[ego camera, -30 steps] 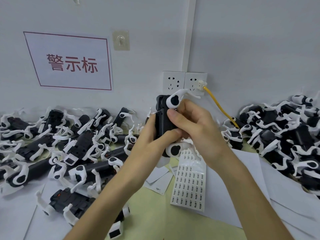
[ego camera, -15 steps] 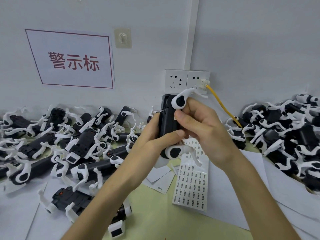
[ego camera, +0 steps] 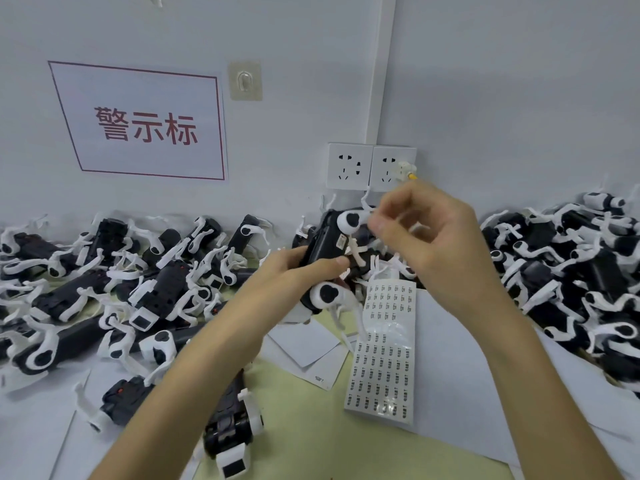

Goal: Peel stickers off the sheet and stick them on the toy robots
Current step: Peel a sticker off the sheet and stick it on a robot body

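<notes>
A: Which step is in hand here, do you think?

B: I judge it is the sticking step, near its end. The left hand (ego camera: pixel 294 271) grips a black plastic toy robot with white curved legs (ego camera: pixel 323 244) and holds it up above the middle of the pale yellow-green bench (ego camera: pixel 304 427), thumb across the body. On the side of this robot there is a small pale rectangular label (ego camera: pixel 341 242).

A: And the right hand (ego camera: pixel 429 244)?

B: It is just beside the robot, on the right of it, with the fingers half curled. It is blurred, so I cannot tell if a sticker is pinched between them or nothing.

A: Where is the sheet?

B: The long white glossy sheet of small printed stickers (ego camera: pixel 384 358) lies flat on the bench, a little right of the middle. Its upper end is just beside the held robot.

A: What does the next move call for?

B: Probably this robot goes to a heap, either the one at the left back edge (ego camera: pixel 138 289) or the one at the right back edge (ego camera: pixel 571 271). Then a fingernail must lift one small sticker by its corner, without taking the neighbours.
</notes>
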The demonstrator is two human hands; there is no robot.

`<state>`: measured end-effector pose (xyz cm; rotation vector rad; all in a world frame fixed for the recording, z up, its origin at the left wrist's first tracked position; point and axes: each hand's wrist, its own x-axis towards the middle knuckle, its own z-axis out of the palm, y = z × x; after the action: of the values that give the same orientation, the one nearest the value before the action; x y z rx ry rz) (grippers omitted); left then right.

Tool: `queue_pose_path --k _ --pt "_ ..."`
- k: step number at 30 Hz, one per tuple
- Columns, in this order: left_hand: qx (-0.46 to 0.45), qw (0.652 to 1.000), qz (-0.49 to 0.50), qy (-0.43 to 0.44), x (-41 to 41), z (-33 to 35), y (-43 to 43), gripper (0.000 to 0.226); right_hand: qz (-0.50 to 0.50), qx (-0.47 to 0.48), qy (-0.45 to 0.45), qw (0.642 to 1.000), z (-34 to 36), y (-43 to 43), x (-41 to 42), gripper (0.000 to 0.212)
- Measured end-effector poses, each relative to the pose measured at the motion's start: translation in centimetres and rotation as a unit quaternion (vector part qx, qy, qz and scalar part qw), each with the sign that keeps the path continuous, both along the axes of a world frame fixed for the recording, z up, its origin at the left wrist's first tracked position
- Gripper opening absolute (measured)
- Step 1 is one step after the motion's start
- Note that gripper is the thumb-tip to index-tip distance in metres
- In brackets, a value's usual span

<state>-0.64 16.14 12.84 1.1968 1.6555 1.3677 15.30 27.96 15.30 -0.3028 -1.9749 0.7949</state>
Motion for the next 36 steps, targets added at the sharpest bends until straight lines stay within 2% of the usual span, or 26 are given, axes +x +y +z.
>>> queue_pose_path --k 3,7,10,12,15,18,20,21,22,24,26,27,29,31,33,36 --pt "-0.06 0.996 -0.048 0.046 -0.8 0.3 -0.4 0.04 0.01 0.059 -0.131 0.99 -0.2 0.1 0.0 0.047" --pt "-0.105 0.991 -0.061 0.056 -1.8 0.1 -0.6 0.063 0.073 0.007 -0.221 0.973 -0.7 0.3 0.0 0.038" --pt "-0.124 0.991 -0.004 -0.054 -2.8 0.5 0.8 0.081 0.063 -0.004 -0.274 0.96 -1.0 0.9 0.2 0.039" --pt "-0.122 0.983 -0.015 -0.139 -3.8 0.7 0.7 0.088 0.087 -0.006 -0.289 0.953 -1.1 1.1 0.0 0.036" --pt "-0.099 0.977 -0.076 -0.176 -5.4 0.4 -0.4 0.085 0.116 -0.045 -0.27 0.955 -1.0 1.3 -0.1 0.027" --pt "-0.052 0.993 0.052 -0.092 -6.4 0.2 0.2 0.064 0.119 -0.119 -0.302 0.938 -1.3 2.5 0.7 0.018" --pt "-0.024 0.992 0.093 -0.076 -6.4 0.4 0.7 0.048 0.119 -0.174 -0.336 0.918 -1.8 3.7 1.8 0.02" --pt "-0.022 0.992 0.097 -0.075 -6.5 0.3 0.9 0.044 0.116 -0.201 -0.322 0.918 -2.0 4.4 2.5 0.024" --pt "-0.029 0.992 0.1 -0.071 -6.6 0.2 0.9 0.042 0.112 -0.235 -0.267 0.928 -2.3 5.2 3.3 0.028" --pt "-0.048 0.992 0.11 -0.043 -6.9 0.0 0.8 0.04 0.127 -0.326 -0.048 0.935 -2.5 7.1 5.2 0.03" --pt "-0.069 0.989 0.122 0.046 -7.3 -0.8 0.6 0.048 0.205 -0.387 0.154 0.886 -2.5 8.8 7.0 0.033" --pt "-0.079 0.985 0.124 0.093 -7.6 -1.3 0.4 0.047 0.237 -0.405 0.204 0.859 -2.5 9.5 7.7 0.04" --pt "-0.122 0.969 0.11 0.186 -8.4 -2.6 0.2 0.032 0.234 -0.415 0.236 0.847 -2.7 10.4 8.2 0.049" --pt "-0.192 0.943 0.073 0.26 -9.3 -4.5 0.5 0.039 0.184 -0.416 0.235 0.859 -3.2 10.6 7.6 0.049" --pt "-0.249 0.922 0.042 0.292 -9.9 -5.7 0.5 0.052 0.147 -0.425 0.225 0.864 -3.8 10.2 6.7 0.047" --pt "-0.261 0.923 0.031 0.283 -10.4 -6.5 0.7 0.059 0.117 -0.445 0.203 0.865 -4.5 9.7 5.3 0.04"
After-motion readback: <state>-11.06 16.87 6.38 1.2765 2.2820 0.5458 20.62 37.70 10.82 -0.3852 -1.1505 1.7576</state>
